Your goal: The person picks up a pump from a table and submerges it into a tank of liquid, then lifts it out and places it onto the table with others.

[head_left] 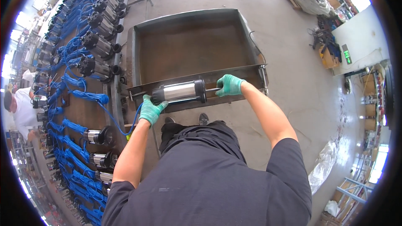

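Observation:
A pump motor with a bright steel cylinder and black end caps lies sideways in front of me, over the metal ledge at the near side of a tank. My left hand, in a green glove, grips its black left end; some of the fingers are hidden behind it. From the right end cap sticks out a thin metal shaft. Also gloved in green, my right hand is closed around the shaft's outer end. A blue cable runs from near my left hand toward the bench on the left.
The rectangular metal tank has a brownish inside. On the left, a long bench carries rows of steel pumps and coiled blue cables. A person in white stands beyond it. Clear plastic sheeting lies at right.

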Motion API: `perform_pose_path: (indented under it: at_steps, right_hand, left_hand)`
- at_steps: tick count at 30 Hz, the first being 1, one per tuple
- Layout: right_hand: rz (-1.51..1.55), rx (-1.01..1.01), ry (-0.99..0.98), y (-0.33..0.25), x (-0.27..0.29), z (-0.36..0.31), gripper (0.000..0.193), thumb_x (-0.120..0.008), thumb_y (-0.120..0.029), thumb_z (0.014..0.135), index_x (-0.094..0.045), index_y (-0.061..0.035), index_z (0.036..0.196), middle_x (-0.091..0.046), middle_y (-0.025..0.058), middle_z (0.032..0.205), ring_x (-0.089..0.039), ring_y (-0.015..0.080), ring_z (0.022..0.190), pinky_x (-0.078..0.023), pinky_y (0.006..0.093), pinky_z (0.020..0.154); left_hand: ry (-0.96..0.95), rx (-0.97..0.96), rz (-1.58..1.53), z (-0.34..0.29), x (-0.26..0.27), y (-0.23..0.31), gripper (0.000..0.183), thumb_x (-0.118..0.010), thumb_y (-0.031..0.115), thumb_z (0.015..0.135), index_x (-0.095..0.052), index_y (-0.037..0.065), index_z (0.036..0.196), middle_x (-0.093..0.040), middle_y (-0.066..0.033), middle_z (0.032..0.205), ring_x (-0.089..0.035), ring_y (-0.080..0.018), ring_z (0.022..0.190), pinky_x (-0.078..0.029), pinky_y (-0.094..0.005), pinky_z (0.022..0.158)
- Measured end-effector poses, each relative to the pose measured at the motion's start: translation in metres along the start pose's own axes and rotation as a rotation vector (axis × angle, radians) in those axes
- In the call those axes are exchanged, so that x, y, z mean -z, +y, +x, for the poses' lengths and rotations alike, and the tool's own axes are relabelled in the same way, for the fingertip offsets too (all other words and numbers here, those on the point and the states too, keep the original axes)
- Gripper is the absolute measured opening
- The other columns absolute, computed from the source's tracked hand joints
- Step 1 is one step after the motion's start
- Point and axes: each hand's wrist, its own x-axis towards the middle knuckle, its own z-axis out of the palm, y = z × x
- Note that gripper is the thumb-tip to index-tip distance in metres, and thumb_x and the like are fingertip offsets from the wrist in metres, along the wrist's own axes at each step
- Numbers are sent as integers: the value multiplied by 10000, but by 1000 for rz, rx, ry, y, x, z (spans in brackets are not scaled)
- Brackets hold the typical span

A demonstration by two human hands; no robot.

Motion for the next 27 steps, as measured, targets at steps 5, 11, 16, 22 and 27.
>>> perform_pose_path:
  at_steps: [5,11,16,22,27]
  right_hand:
    - [149,-17,249,12,-22,-26,553,-788,-431,844,-702,-37,1222,-737,192,1086,-707,308,1034,-542,399,933]
    - [-88,-732,1404,169,-97,-93,550,-775,-322,872,-569,-8,1274,-708,220,1014,-684,376,974,-539,458,857]
    - [557,-837,933,169,-65,-79,646,-789,-341,868,-451,28,1276,-683,169,952,-690,301,810,-560,411,689]
    - [649,-794,1085,166,5,-14,533,-722,-325,934,-463,-32,1296,-686,171,957,-637,281,739,-510,416,650]
    - [292,-472,1041,116,-3,-25,221,-619,-257,1007,-588,-66,1113,-714,152,947,-683,315,880,-535,432,815]
  left_hand:
    - [53,-9,-58,-5,-3,-8,713,-906,264,780,-474,-56,1249,-694,-181,1104,-664,-259,997,-522,-369,910]
    - [-8,-5,-54,-1,-4,-6,786,-905,311,768,-456,-86,1275,-700,-238,1141,-688,-335,1045,-519,-394,924]
    - [5,-5,12,0,-1,-9,793,-915,359,744,-480,-82,1240,-708,-256,1099,-695,-376,1019,-529,-414,899]
    - [-6,-9,81,-2,5,0,743,-927,363,726,-505,-65,1162,-725,-237,1000,-707,-381,916,-543,-429,824]
    - [-28,56,38,-2,11,9,722,-936,303,723,-495,-58,1167,-718,-240,1029,-703,-351,952,-537,-420,856]
